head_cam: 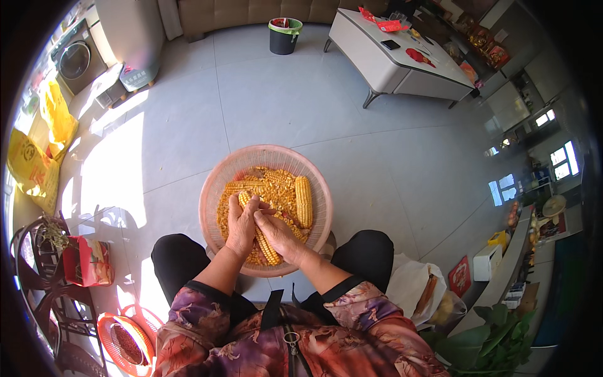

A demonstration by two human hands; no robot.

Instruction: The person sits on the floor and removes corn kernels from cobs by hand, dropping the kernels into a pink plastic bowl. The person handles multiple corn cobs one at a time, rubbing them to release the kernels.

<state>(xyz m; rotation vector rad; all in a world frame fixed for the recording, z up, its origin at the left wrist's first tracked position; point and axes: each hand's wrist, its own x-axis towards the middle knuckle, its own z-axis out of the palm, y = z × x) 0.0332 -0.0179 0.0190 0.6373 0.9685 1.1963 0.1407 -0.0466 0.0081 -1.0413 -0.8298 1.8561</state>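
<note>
A pink plastic basket stands between the knees, holding loose yellow corn kernels and several cobs. Over it, my left hand is closed around an ear of corn, which slants from upper left to lower right. My right hand lies against the same ear from the right, its thumb close to the left thumb; its fingertips are partly hidden. Another ear of corn rests upright in the picture along the basket's right side. A further cob lies near the basket's upper left.
Ahead are a black bin and a white coffee table. Orange-red baskets and a red box stand at the left near a dark chair. White plastic bags and a leafy plant are at the right.
</note>
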